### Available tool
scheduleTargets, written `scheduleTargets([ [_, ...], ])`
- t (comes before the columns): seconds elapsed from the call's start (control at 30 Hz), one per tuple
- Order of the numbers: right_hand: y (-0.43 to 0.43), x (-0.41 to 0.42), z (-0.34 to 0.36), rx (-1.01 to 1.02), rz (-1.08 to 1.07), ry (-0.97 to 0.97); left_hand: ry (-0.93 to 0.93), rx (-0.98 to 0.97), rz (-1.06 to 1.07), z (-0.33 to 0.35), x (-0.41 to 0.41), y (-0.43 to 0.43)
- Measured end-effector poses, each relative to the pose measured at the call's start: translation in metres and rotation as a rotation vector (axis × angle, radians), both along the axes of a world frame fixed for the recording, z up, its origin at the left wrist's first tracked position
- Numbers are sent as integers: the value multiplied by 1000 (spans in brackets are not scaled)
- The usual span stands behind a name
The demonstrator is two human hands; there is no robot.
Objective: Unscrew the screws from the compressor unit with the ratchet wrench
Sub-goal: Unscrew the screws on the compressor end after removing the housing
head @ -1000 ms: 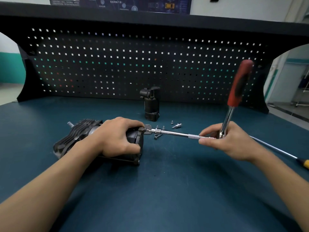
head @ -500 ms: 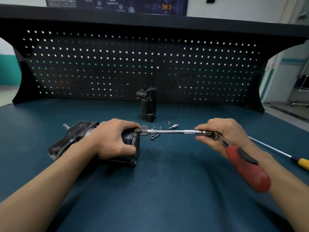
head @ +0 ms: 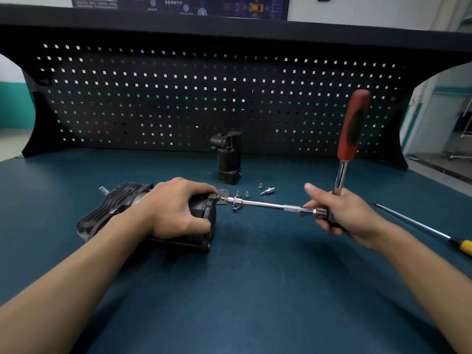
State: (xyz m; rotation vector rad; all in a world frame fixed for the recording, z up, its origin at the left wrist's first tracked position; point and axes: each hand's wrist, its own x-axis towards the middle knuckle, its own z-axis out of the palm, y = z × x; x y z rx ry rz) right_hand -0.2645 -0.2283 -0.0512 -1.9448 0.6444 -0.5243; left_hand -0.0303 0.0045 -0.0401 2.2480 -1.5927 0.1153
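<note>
The left hand (head: 176,208) curls over the right end of the compressor unit (head: 115,210), which lies on its side on the counter (head: 255,290). The right hand (head: 342,213) grips the head of the ratchet wrench (head: 353,123), red handle upright, extension bar (head: 265,205) reaching to the unit's end face. Loose screws (head: 247,194) lie just behind the bar, a black cylindrical part (head: 228,159) stands farther back, and a yellow-handled screwdriver (head: 421,227) lies at the right.

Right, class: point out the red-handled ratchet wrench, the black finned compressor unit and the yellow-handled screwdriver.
red-handled ratchet wrench (head: 353,123): head view, red grip.
black finned compressor unit (head: 118,199): head view, fins.
yellow-handled screwdriver (head: 465,247): head view, handle.
</note>
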Motion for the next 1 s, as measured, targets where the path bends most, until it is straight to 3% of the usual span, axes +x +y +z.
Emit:
scheduleTargets([
  [0.27, -4, 3, -1, 523, 42, 147, -4, -5, -4, -1, 1, -1],
  [0.4, -5, 4, -2, 671, 31, 165, -1, -11, -3, -1, 1, -1],
  [0.5, -3, 4, -3, 668, 49, 160, 9, -11, -7, -1, 1, -1],
  [0.6, -2, 4, -5, 524, 45, 74, 6, -18, -5, -2, 2, -1],
  [0.83, -8, -7, 0, -424, 121, -10, 18, -14, -14, -2, 1, 0],
  [1.0, -13, -5, -8, -579, 49, -42, 24, -14, -6, -1, 2, 2],
])
